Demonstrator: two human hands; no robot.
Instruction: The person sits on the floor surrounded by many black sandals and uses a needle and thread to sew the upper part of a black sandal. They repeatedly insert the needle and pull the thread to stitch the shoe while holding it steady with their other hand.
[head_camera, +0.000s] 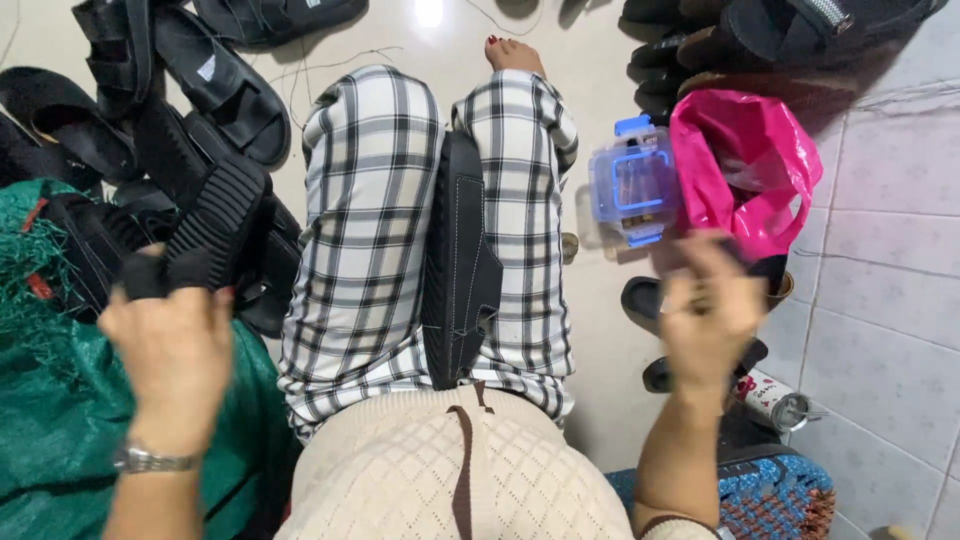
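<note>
Head view, looking down on a seated person in checked trousers (365, 230) and a cream knitted top (440, 470). Left hand (178, 345), lower left of the frame, wristwatch (150, 460) on the wrist: fingers are closing together around a black ridged sandal sole (215, 215), gripping its near end so that the ribbed underside is facing up and tilting toward the pile. Right hand (708, 310), right of centre, is blurring with motion; the fingers look loosely curled and partly apart, and whether anything thin is pinched between them cannot be told. It is hovering just below a clear plastic box with blue clips (633, 180) and a pink plastic bag (745, 165). A second black sandal piece with pale stitching (460, 265) is lying wedged between the thighs, running lengthwise in the middle of the frame. Upper left: a heap of finished black sandals (180, 80) is resting on the pale floor (590, 70), with loose threads trailing beside it. Lower left: green mesh sacking (50, 400) is sitting under the left forearm. Upper right: more dark footwear is stacking up beside white wall tiles (890, 250). Judged step: a sole is being taken up in the left hand while the right is working near the box; the following move would call for a firm left grip and a steadier right hand.
</note>
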